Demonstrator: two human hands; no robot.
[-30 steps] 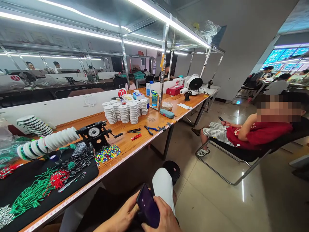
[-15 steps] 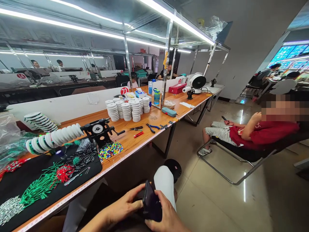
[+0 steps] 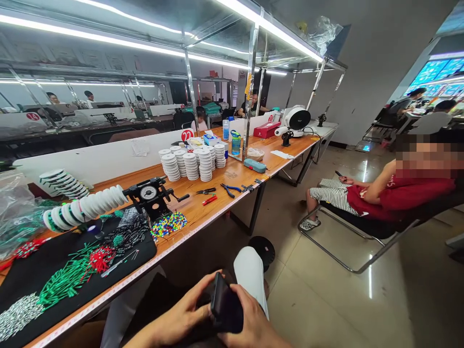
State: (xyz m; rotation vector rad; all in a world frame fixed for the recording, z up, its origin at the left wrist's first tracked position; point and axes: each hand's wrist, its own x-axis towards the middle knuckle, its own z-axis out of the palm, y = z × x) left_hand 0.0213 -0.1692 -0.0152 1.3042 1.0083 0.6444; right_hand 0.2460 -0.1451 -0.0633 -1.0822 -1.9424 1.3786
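A dark smartphone (image 3: pixel 229 307) is held upright and tilted above my lap, its screen dark. My left hand (image 3: pixel 192 307) grips its left edge, with the thumb against the side and fingers behind it. Wrapped round the right edge and lower corner is my right hand (image 3: pixel 250 319). To the left, on the bench, a black winding device (image 3: pixel 148 195) carries a row of white spools (image 3: pixel 87 205). Below it a black mat (image 3: pixel 126 275) bears green tubes (image 3: pixel 67 282), red pieces (image 3: pixel 100 258) and silver pieces (image 3: pixel 20 314).
Stacks of white spools (image 3: pixel 192 166), pliers (image 3: pixel 229 190), a red pen-like tool (image 3: pixel 209 200) and coloured beads (image 3: pixel 170 224) lie on the wooden bench (image 3: pixel 195 217). Metal posts (image 3: pixel 251 92) stand along it. At right a person in a red shirt (image 3: pixel 406 198) reclines in a chair (image 3: pixel 362 263).
The view has shifted slightly, moving the bench a little to the right in the picture. At right, the seated person's raised hand has come down. My hands keep hold of the smartphone.
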